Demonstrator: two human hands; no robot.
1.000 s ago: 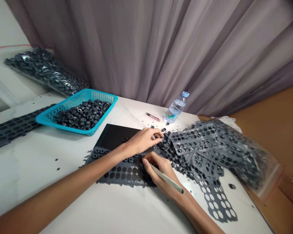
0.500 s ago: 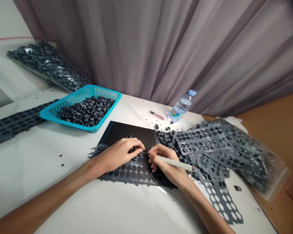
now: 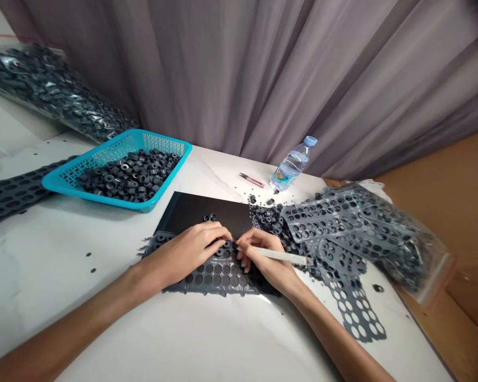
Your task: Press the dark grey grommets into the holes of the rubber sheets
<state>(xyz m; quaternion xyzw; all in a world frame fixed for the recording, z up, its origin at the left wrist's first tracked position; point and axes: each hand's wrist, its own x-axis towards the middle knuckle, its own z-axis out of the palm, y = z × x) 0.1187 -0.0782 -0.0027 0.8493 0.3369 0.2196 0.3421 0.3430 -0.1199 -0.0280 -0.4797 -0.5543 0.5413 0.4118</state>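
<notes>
My right hand (image 3: 265, 253) grips a pale, pen-like stick (image 3: 281, 255) whose front end lies under the fingers. Close by on the left, my left hand (image 3: 201, 241) is curled, thumb and forefinger nearly together; what they hold is too small to make out. Both hands rest over a dark rubber sheet (image 3: 219, 277) with rows of round shapes. Several small black rubber rings (image 3: 219, 250) lie on it between the hands. Beyond my left hand, a few more rings (image 3: 210, 217) lie on a flat black board (image 3: 207, 206).
A blue basket (image 3: 159, 197) of black rings stands at left, before a filled plastic bag (image 3: 63, 95). Pink-handled snips (image 3: 252, 180) and a water bottle (image 3: 291, 165) sit behind the board. Punched sheets (image 3: 322, 217), loose rings (image 3: 269, 220) and another bag (image 3: 414, 260) lie right.
The view has shifted slightly, so most things sit a little further left and up. Both hands stay close together over the sheet, the stick still in my right hand.
</notes>
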